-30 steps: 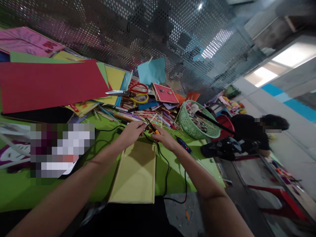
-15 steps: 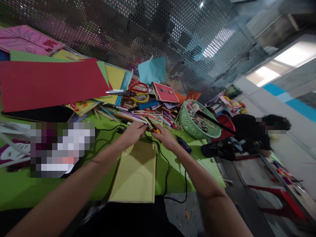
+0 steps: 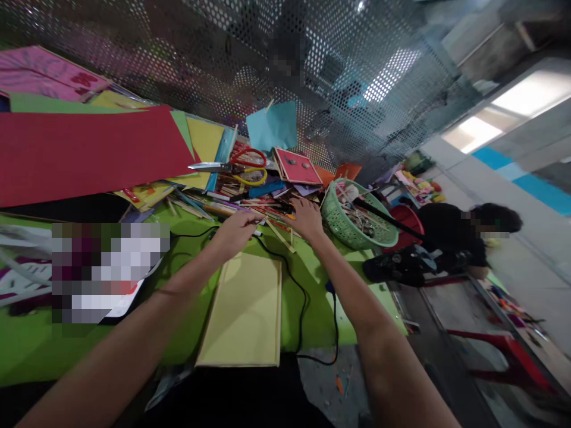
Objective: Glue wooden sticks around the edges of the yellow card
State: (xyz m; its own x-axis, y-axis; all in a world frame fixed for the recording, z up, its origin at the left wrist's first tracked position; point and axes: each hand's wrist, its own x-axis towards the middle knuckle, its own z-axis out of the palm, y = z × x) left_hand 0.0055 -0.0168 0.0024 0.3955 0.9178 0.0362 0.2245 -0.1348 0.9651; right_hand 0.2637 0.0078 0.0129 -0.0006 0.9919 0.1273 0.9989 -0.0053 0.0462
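My left hand is closed in a pinch above the top edge of a pale yellow board with thin stick edging. A small, thin light stick seems to poke out at its fingertips; most of it is hidden. My right hand reaches onto the pile of coloured sticks and pens, fingers stretched out and apart. Beneath its fingertips shows the orange part of a cutter knife, mostly covered. Pale sticks lie between the two hands.
Scissors with red and yellow handles lie on the pile. A green basket stands right of my right hand. A black cord crosses the green table. Red paper covers the left side. Another person is at the right.
My right hand has moved away from the left, forward and right onto the pile, and its fingers have spread off the cutter knife. My left hand stays nearly in place.
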